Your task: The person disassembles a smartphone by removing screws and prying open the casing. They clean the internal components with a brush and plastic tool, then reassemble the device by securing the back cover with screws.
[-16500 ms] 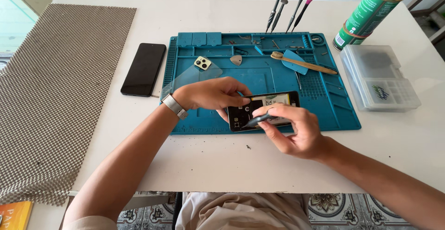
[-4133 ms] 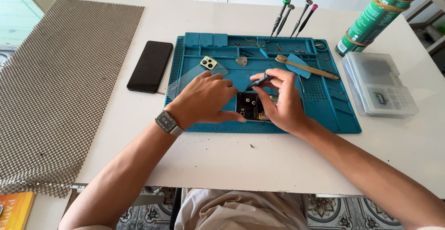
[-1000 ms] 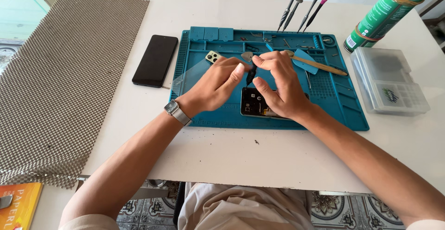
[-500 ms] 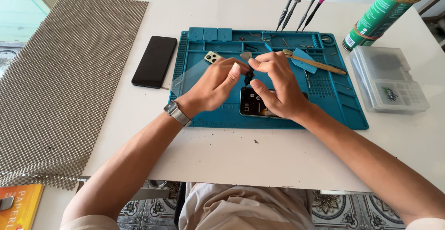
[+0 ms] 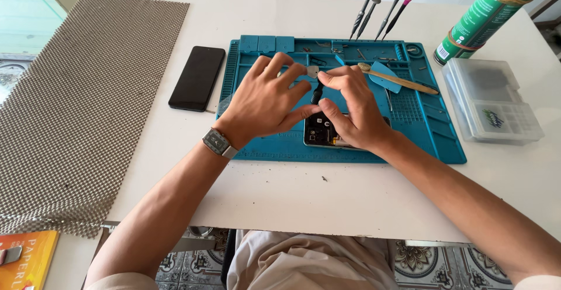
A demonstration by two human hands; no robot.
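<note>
A grey mesh mat [image 5: 87, 103] and a black phone [image 5: 197, 78] are left aside on the counter [image 5: 280, 190], well apart from the work. On the blue repair mat [image 5: 432, 132], the opened phone [image 5: 318, 132] is steadied under the left hand [image 5: 266, 100], fingers [image 5: 292, 115] spread. A dark screwdriver [image 5: 317, 94] is pinched upright over it by the right hand [image 5: 350, 106], likely for downward pressure. Much of the opened phone is hidden by both hands. Spare screwdrivers [image 5: 380, 12], a wooden brush [image 5: 397, 80], a green can [image 5: 488, 15] and a clear box [image 5: 491, 106] are ranged to the right.
</note>
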